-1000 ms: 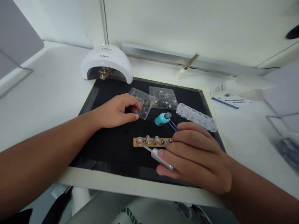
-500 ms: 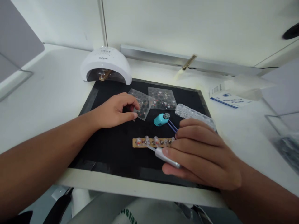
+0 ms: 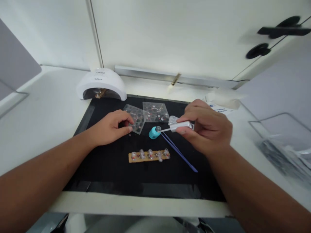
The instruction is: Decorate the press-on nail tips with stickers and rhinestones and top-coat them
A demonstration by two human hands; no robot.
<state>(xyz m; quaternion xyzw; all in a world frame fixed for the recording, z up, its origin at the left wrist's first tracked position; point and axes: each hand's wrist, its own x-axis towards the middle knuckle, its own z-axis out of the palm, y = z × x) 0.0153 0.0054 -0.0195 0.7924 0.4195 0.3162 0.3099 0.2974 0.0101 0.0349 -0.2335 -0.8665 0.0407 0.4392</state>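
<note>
In my right hand (image 3: 206,126) is a silver-handled brush (image 3: 181,126), pinched between thumb and fingers, its thin tip at the mouth of a teal bottle (image 3: 154,133). The bottle leans on a blue tweezer-like tool (image 3: 179,152). My left hand (image 3: 113,127) rests on the black mat (image 3: 107,168), fingers curled and thumb slightly apart, beside a clear sticker sheet (image 3: 136,118); nothing shows between them. Nearer me lies a tan strip (image 3: 131,159) carrying several clear, decorated nail tips (image 3: 150,154).
A white domed lamp (image 3: 101,82) stands at the back left, another tan strip inside. A second sticker sheet (image 3: 155,112) lies at the mat's back. Behind it is a gold-handled brush (image 3: 176,79). A white and blue box (image 3: 220,109) sits behind my right hand.
My right hand has lifted the brush from the nail tips on the strip to the teal bottle, uncovering the blue tool. The view has tilted up; my left hand keeps its place by the sheet.
</note>
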